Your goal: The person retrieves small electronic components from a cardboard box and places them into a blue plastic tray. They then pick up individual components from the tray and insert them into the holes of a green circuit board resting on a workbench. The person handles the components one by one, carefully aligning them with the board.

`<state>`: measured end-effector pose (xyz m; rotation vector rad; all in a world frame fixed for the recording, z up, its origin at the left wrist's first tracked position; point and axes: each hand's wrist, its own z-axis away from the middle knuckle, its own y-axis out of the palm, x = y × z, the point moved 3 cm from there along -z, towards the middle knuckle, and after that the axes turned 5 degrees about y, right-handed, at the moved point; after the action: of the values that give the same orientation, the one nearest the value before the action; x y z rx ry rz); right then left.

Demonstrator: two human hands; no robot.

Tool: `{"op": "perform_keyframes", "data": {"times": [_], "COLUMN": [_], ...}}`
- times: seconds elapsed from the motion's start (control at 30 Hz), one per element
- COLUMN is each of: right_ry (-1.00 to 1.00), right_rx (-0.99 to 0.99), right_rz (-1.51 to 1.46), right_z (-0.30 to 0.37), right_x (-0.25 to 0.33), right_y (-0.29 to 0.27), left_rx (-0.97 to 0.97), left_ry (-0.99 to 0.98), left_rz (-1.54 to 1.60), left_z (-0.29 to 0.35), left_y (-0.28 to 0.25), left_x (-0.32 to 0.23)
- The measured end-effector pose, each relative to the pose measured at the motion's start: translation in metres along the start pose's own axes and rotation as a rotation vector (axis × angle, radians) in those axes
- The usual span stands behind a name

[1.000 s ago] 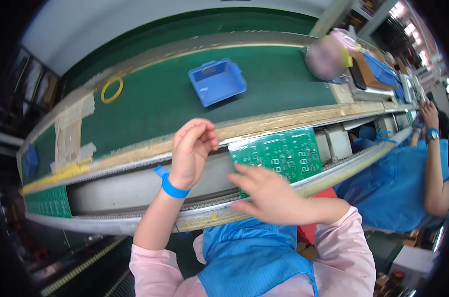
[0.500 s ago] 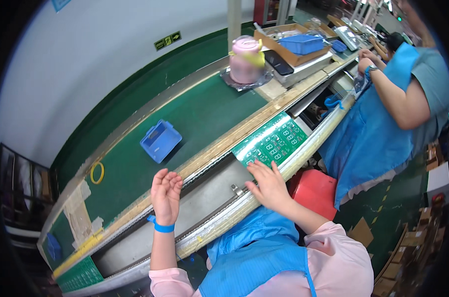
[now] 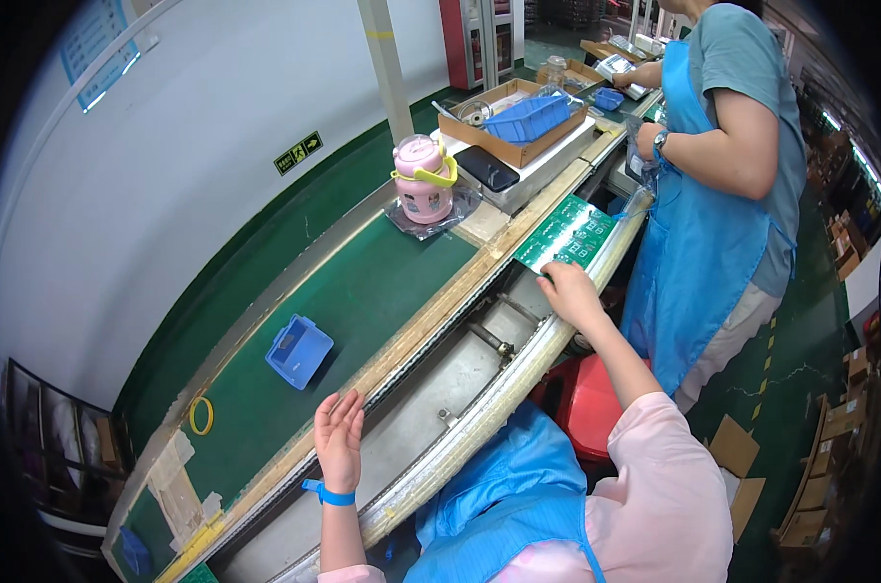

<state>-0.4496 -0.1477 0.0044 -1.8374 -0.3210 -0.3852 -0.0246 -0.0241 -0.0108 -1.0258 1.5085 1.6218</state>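
A green printed circuit board [image 3: 578,229] lies across the two rails of the conveyor track, ahead and to the right. My right hand [image 3: 570,294] reaches out to its near end. The fingers there are bent and drawn together at the board's edge; the thumb is hard to make out. Above the wooden edge strip [image 3: 392,364] my left hand [image 3: 340,442] is raised, palm up, fingers loosely extended and holding nothing. A blue band [image 3: 329,495] circles that wrist. The corner of another green board [image 3: 200,575] shows at the lower left of the track.
On the green bench top are a blue bin [image 3: 300,352], a yellow ring [image 3: 201,416] and a pink bottle [image 3: 424,185]. A phone [image 3: 487,168] and a cardboard tray [image 3: 518,151] lie beyond. A co-worker in a blue apron [image 3: 659,282] stands at right, beside a red stool [image 3: 596,408].
The circuit board has slid along the rails, away and to the right, with my right hand following. Its spread fingers have drawn in. The co-worker's arm now stretches farther along the bench.
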Motion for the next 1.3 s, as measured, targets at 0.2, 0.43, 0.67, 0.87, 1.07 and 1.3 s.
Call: {"op": "perform_keyframes", "data": {"times": [0.2, 0.43, 0.67, 0.87, 1.07, 1.3], "right_ry": [-0.427, -0.780, -0.985, -1.006, -0.410, -0.143], "right_rx": [-0.143, 0.275, 0.408, 0.617, 1.039, 0.987], "right_rz": [-0.517, -0.853, -0.798, -1.051, -1.342, -1.244], "right_z": [0.023, 0.134, 0.183, 0.200, 0.196, 0.184], "right_x": [0.095, 0.251, 0.310, 0.344, 0.301, 0.241], "right_y": [-0.025, 0.012, 0.019, 0.017, 0.039, 0.043], "left_rx": [0.097, 0.163, -0.002, -0.245, -1.661, -1.234], "left_ry": [-0.071, -0.181, -0.018, 0.216, -0.171, -0.943], "left_rz": [0.342, 0.667, 0.723, 0.455, -1.735, -1.737], "left_z": [0.013, 0.062, 0.134, 0.178, 0.251, 0.215], "left_y": [0.023, 0.058, 0.018, -0.022, -0.310, -0.295], "left_x": [-0.016, -0.014, -0.038, -0.084, -0.152, -0.160]}}
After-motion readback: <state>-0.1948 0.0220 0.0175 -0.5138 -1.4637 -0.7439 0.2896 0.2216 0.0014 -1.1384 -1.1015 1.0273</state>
